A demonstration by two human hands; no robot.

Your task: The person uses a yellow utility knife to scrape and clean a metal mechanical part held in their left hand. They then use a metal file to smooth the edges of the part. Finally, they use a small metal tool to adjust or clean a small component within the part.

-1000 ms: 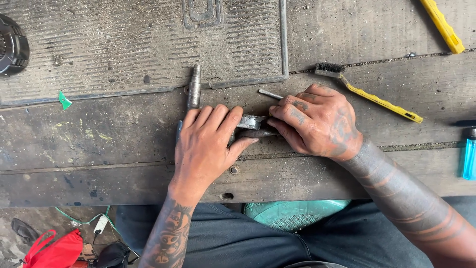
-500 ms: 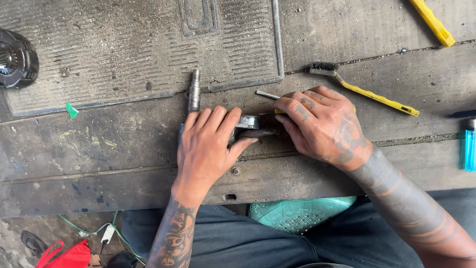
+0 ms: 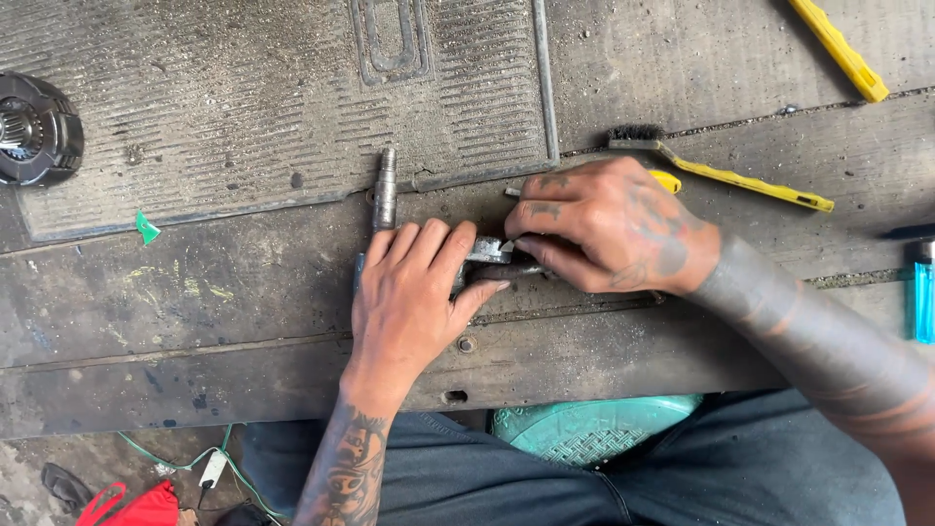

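Hands met over a small grey metal part (image 3: 490, 255) on the dark, worn wooden plank bench (image 3: 234, 321). Left hand (image 3: 414, 292) lay flat, palm down, fingers spread over the lower end of a steel shaft (image 3: 386, 190), apparently pinning it to the bench so it would not roll; the hand was pressing, not clenched. Right hand (image 3: 604, 229) curled in from the right of the part, fingertips pinching the part and a dark rod-like piece just below it. The exact grip was hidden under the fingers.

Shaft's long axis ran away from the person, free end pointing onto the ribbed grey rubber mat (image 3: 273, 88). The part's long axis lay crosswise to it, running left to right.

Right of the part, beyond the right hand: a yellow-handled wire brush (image 3: 721, 170). Far right: a blue lighter (image 3: 921, 292). Far left of the part, on the mat: a black round gear housing (image 3: 34, 127).
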